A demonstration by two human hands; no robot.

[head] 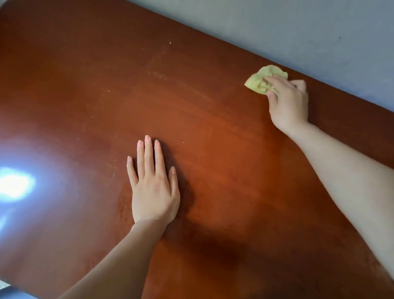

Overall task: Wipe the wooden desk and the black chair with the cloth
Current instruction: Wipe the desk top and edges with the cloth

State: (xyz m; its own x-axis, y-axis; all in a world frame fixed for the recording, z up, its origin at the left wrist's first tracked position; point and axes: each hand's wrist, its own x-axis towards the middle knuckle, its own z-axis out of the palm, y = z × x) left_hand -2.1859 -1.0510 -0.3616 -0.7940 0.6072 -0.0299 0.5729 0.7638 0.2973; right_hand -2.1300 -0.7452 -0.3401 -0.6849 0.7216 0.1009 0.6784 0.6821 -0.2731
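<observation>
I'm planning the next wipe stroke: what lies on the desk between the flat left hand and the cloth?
Nothing: in the head view, the desk between the left hand and the cloth is bare wood.

Glossy reddish-brown wooden bench [101, 94], faintly scratched, bright glare patch at near left. Crumpled pale yellow cloth [258, 82] bunched on top near the far right edge, gripped by right hand [288, 104].

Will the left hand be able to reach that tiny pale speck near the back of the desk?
Probably yes. The left hand lies flat on the desk, and only bare wood lies between it and the speck. The right hand and cloth are off to the side.
</observation>
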